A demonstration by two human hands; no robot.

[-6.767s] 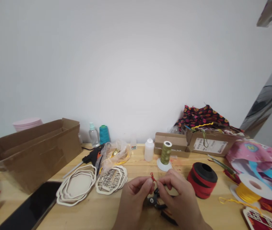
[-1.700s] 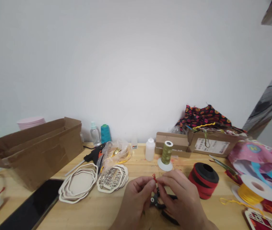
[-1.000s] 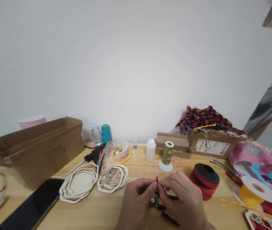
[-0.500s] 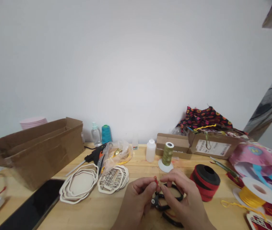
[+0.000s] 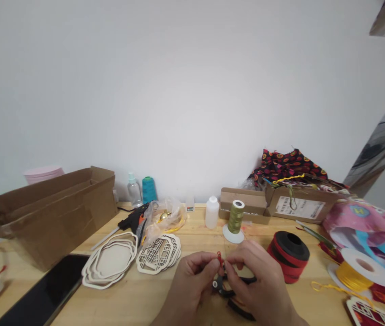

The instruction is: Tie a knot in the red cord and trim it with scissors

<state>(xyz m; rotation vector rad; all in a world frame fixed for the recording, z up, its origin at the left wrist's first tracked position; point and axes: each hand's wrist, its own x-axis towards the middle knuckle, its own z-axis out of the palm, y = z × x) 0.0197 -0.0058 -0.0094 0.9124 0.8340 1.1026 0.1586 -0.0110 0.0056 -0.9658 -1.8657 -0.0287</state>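
My left hand [image 5: 195, 277] pinches a small red piece, which looks like knotted cord [image 5: 219, 257], between thumb and forefinger. Close against it on the right, my right hand [image 5: 255, 278] has its thumb and fingertips pressed together at the same red piece. The exact grip of the right fingertips is too small to make out. Beneath both hands, a tool with black handles and a round pivot [image 5: 216, 284] lies on the wooden table, partly covered by them.
Left stand a cardboard box [image 5: 53, 217], a phone [image 5: 43, 290] and wooden frames [image 5: 109, 262]. Lattice pieces [image 5: 158, 256] lie left of my hands. Behind are a white bottle [image 5: 211, 213] and green thread [image 5: 236, 217]. Right are a red-black ribbon roll [image 5: 289, 257] and yellow cord spool [image 5: 355, 274].
My right hand has shifted slightly and now covers more of the black handles. The left hand keeps its pinch on the red cord. The whole view has moved a little.
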